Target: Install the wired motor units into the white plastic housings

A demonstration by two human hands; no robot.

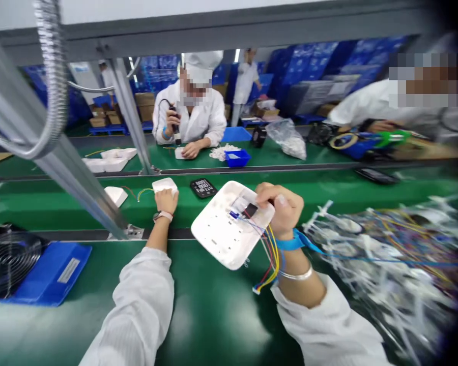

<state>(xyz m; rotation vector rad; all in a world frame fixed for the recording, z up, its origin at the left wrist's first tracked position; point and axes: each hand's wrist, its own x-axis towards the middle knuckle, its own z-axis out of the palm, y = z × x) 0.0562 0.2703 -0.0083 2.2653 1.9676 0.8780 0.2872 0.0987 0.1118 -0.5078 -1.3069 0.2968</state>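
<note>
My right hand [280, 206] grips the upper right corner of a white square plastic housing [221, 234]. The housing is tilted with its inside facing me. A small blue connector and a dark part show inside it, and yellow, red and blue wires hang from it to a white plug [256, 290]. My left hand [167, 200] is stretched forward over a smaller white piece [163, 184] on the green belt, its fingers on the piece. Thin coloured wires run left from that piece. Between my hands, farther back, a black panel with printed digits [203, 188] lies on the belt.
Bagged wire bundles [397, 244] pile up at the right. A fan [11, 262] and blue folder [57, 269] lie left, near a metal post [76, 168]. Across the belt, a person in white [191, 112] holds a tool beside a blue tray [237, 158].
</note>
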